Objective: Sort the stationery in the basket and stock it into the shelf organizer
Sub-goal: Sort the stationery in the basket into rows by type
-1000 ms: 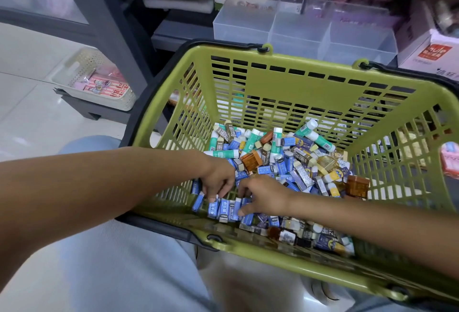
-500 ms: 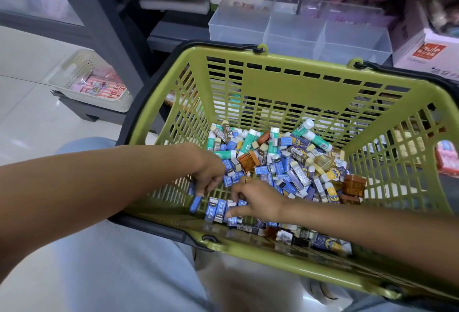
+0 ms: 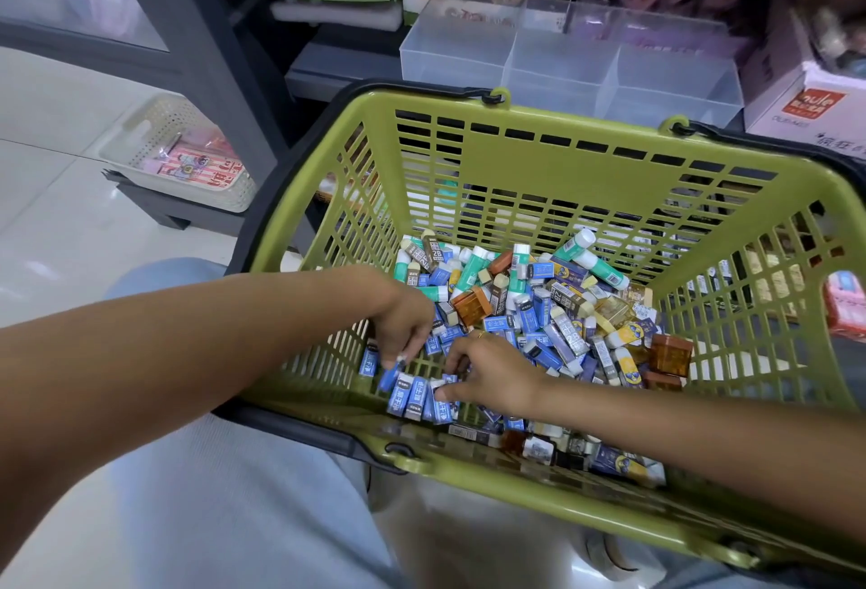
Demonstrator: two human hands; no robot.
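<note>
Both forearms reach down into the green basket (image 3: 515, 157), where the left hand (image 3: 406, 326) pinches a blue eraser (image 3: 389, 376) with downturned fingertips while the right hand (image 3: 492, 375), palm down, presses curled fingers onto a row of blue erasers (image 3: 417, 396) beside the mixed stationery pile (image 3: 553, 312).

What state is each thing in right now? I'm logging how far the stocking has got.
Green basket: holds a mixed heap of erasers.
Row of blue erasers: lined up side by side at the near wall.
Left hand: pinching one blue eraser.
Right hand: fingers curled on the row.
Clear shelf organizer: compartments look unfilled.
Amber box: closed, at the heap's right edge.
</note>
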